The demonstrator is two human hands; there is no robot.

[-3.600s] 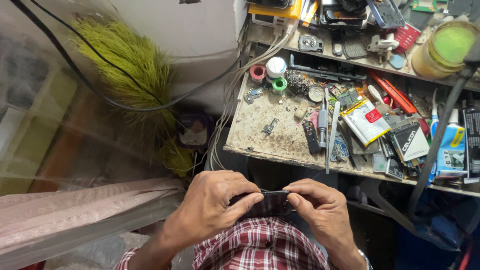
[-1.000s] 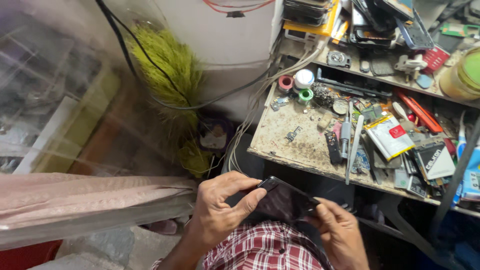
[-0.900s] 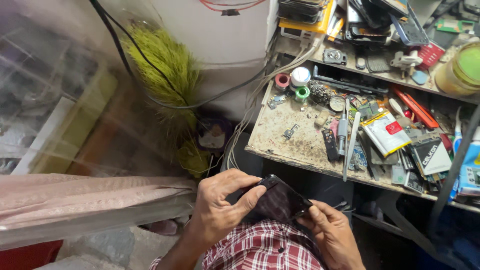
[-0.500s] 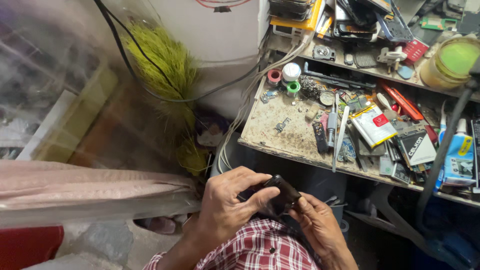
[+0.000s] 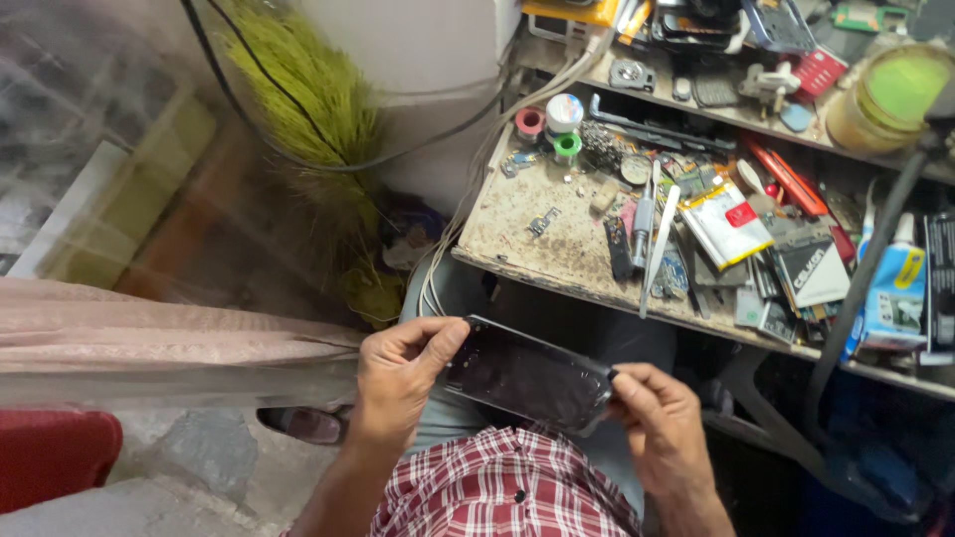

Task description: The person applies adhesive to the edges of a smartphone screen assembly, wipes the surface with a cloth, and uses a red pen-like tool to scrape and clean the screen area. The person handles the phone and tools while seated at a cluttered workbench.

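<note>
Phone (image 5: 527, 376), dark and flat, sits over the lap at 6 o'clock, pinched at its ends by left hand (image 5: 398, 383) and right hand (image 5: 662, 433). Only fingertips grip the edges, so it could slip; cluttered workbench (image 5: 537, 239) lies at 1 o'clock.

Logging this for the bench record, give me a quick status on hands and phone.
Left hand and right hand grip the dark phone by its ends. Held over the lap, nothing blocking.

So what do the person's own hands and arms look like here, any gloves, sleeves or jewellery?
Both hands are bare: no gloves on the left hand or the right hand, and no rings show on the fingers. The forearms are uncovered, with no sleeve reaching the wrists. A red, white and dark checked shirt covers the torso below.
</note>
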